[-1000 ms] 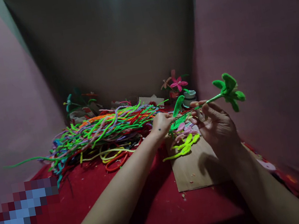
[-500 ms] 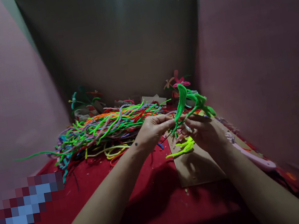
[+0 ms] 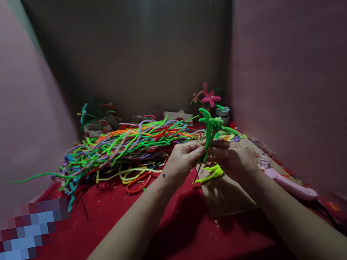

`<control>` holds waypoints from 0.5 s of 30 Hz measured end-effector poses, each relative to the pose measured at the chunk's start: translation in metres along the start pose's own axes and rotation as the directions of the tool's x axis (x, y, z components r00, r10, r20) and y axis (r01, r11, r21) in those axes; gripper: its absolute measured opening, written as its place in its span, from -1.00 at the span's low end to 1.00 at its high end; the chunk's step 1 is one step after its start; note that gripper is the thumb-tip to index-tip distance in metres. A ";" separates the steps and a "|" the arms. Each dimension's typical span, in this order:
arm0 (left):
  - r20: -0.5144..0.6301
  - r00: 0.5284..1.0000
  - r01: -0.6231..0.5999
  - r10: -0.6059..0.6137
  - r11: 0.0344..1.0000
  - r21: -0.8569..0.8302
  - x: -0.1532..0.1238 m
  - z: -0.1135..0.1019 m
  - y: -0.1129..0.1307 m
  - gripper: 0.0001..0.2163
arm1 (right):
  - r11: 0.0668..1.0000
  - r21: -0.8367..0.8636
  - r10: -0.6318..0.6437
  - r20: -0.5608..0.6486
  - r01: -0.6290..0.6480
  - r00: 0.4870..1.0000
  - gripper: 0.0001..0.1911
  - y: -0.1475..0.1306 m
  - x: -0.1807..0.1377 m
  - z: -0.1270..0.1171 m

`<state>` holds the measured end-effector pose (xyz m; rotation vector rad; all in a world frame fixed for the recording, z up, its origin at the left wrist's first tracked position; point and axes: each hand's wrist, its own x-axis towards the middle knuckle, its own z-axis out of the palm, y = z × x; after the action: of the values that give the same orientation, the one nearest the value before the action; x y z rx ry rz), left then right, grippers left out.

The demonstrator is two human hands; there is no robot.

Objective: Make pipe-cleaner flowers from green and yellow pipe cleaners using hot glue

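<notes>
A green pipe-cleaner flower (image 3: 210, 130) with curved petals or leaves stands tilted between my two hands. My left hand (image 3: 186, 156) pinches its lower part between thumb and fingers. From the other side my right hand (image 3: 233, 155) closes on the same piece; its fingertips are partly hidden behind the green. A thin dark stem end points down between the hands. Beneath them, a yellow pipe-cleaner piece (image 3: 212, 173) lies on a tan board (image 3: 231, 195).
Left of centre lies a big heap of coloured pipe cleaners (image 3: 129, 142). A pink-handled tool (image 3: 292, 183) rests along the board's right side. Behind are a pink flower (image 3: 210, 97) and a small white jar (image 3: 223, 114). Red cloth (image 3: 178, 235) covers the surface; pink walls flank it.
The green flower has turned and come more upright, its petals now closer together. My right hand has shifted slightly left and down; the white jar behind has come into view.
</notes>
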<state>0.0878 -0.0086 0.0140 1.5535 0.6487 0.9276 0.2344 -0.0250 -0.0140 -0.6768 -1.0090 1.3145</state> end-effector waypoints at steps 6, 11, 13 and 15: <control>-0.091 0.991 0.091 -0.102 0.988 -0.123 -0.003 0.007 0.005 -0.82 | 0.999 0.039 0.015 0.002 -0.015 1.000 -0.90 0.008 0.000 0.002; -0.100 0.995 0.003 -0.006 1.000 -0.023 -0.011 0.007 0.008 -0.84 | 0.998 0.044 -0.040 0.059 0.037 0.997 -0.95 0.013 0.000 0.004; -0.074 0.997 -0.025 0.027 0.999 0.032 -0.012 0.004 0.006 -0.84 | 0.998 0.041 -0.042 0.061 0.039 0.997 -0.97 0.014 0.000 0.004; -0.059 0.998 -0.030 0.031 0.999 0.018 -0.013 0.001 0.000 -0.84 | 0.999 0.025 -0.033 0.047 0.032 0.998 -0.96 0.014 -0.001 0.005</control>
<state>0.0819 -0.0194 0.0113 1.5601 0.6781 0.9961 0.2237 -0.0240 -0.0244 -0.6112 -1.0371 1.3173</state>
